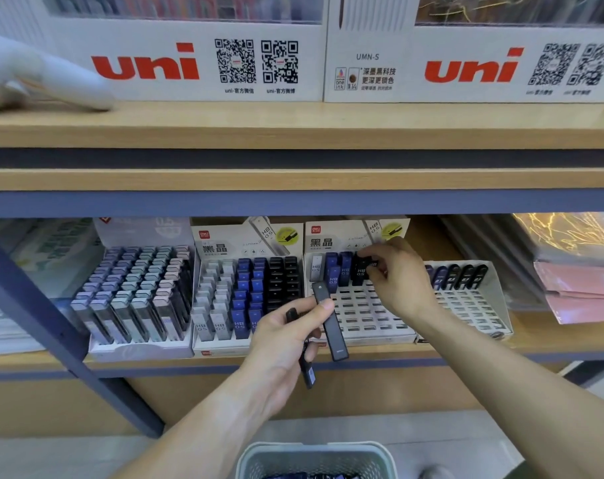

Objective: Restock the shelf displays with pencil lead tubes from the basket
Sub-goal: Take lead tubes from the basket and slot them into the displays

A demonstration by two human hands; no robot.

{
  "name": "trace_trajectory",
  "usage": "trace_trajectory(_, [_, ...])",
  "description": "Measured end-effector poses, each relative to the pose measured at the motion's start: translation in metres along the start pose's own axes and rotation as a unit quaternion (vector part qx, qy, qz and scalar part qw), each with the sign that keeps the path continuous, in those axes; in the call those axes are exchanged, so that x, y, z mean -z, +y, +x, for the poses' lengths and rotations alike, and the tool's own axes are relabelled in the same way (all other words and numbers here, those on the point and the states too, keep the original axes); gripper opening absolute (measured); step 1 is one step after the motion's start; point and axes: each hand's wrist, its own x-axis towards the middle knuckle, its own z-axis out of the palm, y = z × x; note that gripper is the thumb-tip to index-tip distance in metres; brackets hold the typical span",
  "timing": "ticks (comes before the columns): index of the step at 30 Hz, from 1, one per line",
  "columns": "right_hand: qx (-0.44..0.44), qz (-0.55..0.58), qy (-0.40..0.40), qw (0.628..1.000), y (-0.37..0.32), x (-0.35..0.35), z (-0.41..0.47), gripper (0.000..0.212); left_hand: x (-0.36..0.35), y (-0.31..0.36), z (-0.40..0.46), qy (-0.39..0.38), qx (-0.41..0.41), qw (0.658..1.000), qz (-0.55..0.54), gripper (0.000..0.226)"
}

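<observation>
I have just the one view, a wide-angle camera on the head, facing forward and tilted down at a store shelf (pixel 293 178) from close range. It sits about level with the shelf's front edge, so I look down into the display racks (pixel 362 316) below. The basket (pixel 314 458) sits at the bottom edge, right under me. Straight lines bow toward the corners.
</observation>
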Motion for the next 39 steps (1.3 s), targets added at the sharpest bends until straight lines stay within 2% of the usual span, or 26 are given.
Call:
trace_trajectory(2, [-0.061, 0.117, -0.034, 0.991, -0.019, 0.009, -0.007, 0.017, 0.001, -0.002, 0.002, 0.026, -0.006, 1.0, 0.001, 0.038])
trace_trajectory(3, [-0.108, 0.212, -0.084, 0.968, -0.029, 0.014, -0.012, 0.011, 0.002, -0.003, 0.003, 0.032, -0.01, 0.999, 0.003, 0.042])
trace_trajectory(5, [-0.167, 0.365, -0.2, 0.894, -0.044, 0.026, -0.024, 0.012, 0.002, -0.004, 0.003, 0.033, -0.015, 0.999, 0.012, 0.047])
trace_trajectory(6, [-0.167, 0.392, -0.239, 0.873, -0.046, 0.03, -0.029, 0.016, 0.002, -0.005, 0.004, 0.031, -0.014, 0.999, 0.016, 0.046])
trace_trajectory(8, [-0.152, 0.397, -0.269, 0.864, -0.047, 0.034, -0.035, 0.021, 0.001, -0.007, 0.004, 0.026, -0.01, 0.999, 0.024, 0.04])
trace_trajectory(16, [-0.138, 0.425, -0.185, 0.875, -0.038, 0.035, -0.032, 0.025, -0.002, -0.01, 0.002, -0.009, -0.003, 0.999, 0.042, 0.034])
trace_trajectory(22, [-0.106, 0.391, -0.181, 0.896, -0.034, 0.038, -0.033, 0.026, -0.002, -0.016, 0.005, -0.002, -0.005, 0.998, 0.06, 0.028])
trace_trajectory(24, [-0.109, 0.38, -0.125, 0.91, -0.028, 0.04, -0.027, 0.027, -0.004, -0.015, 0.006, 0.0, 0.005, 0.999, 0.045, 0.022])
trace_trajectory(26, [-0.116, 0.342, -0.038, 0.932, -0.015, 0.043, -0.018, 0.027, -0.006, -0.011, 0.007, -0.011, 0.03, 0.999, -0.006, 0.02])
trace_trajectory(29, [-0.094, 0.229, 0.063, 0.967, 0.009, 0.042, -0.006, 0.025, -0.008, -0.006, 0.005, -0.047, 0.058, 0.994, -0.08, 0.044])
trace_trajectory(33, [-0.06, 0.135, 0.061, 0.987, 0.029, 0.032, -0.005, 0.022, -0.008, -0.005, 0.006, -0.056, 0.051, 0.992, -0.102, 0.044])
trace_trajectory(39, [0.009, 0.075, 0.043, 0.996, 0.034, 0.018, -0.007, 0.021, -0.011, -0.003, 0.008, -0.03, 0.013, 0.995, -0.09, 0.027])
